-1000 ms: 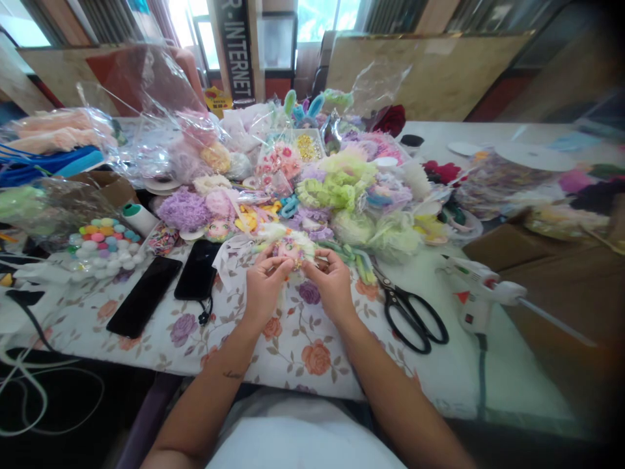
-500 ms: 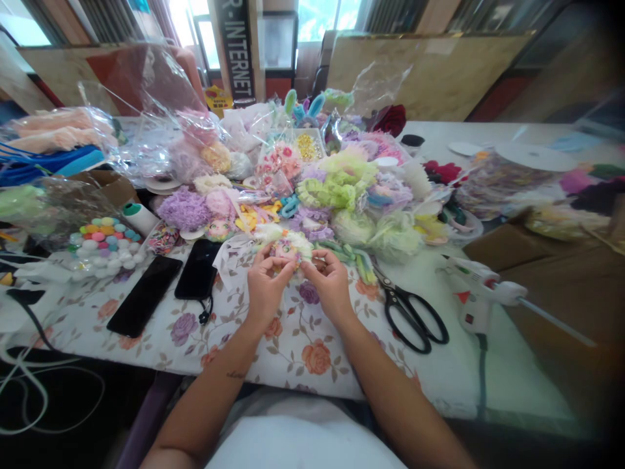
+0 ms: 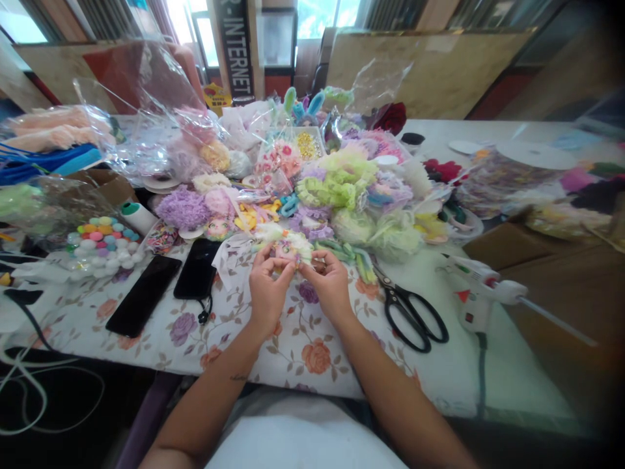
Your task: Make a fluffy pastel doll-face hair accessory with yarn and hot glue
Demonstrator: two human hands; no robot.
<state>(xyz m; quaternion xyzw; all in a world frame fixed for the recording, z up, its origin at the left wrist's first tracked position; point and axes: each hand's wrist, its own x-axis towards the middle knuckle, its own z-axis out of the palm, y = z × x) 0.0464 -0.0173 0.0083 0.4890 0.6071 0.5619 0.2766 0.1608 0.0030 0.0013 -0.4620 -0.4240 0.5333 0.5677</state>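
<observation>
I count the clock from the two hands, with 12 o'clock straight ahead of the person. Nearest, the left hand [image 3: 268, 286] and the right hand [image 3: 332, 283] stand over a flowered cloth [image 3: 161, 345] on the surface [image 3: 517, 378]. The grip of each is pinched on a small doll-face ornament [image 3: 288, 251], which sits between the fingertips; the thumbs partly hide its lower edge. If one hand pulls harder, I judge, the pale ruffle about the face could bend or tear. Green fuzzy stems [image 3: 359, 257] lie near at 3 o'clock, where fingers could catch them. The scissors [image 3: 415, 319] lie at 4 o'clock, so a wide elbow could push them. Farther, at 3 o'clock, the glue gun [image 3: 476, 286] has its nozzle toward the hands; if hot, which I cannot tell, a careless reach could burn. Beyond, at 1 o'clock, lime-green ruffles [image 3: 344, 179] are heaped loosely and could slide down if bumped.
</observation>
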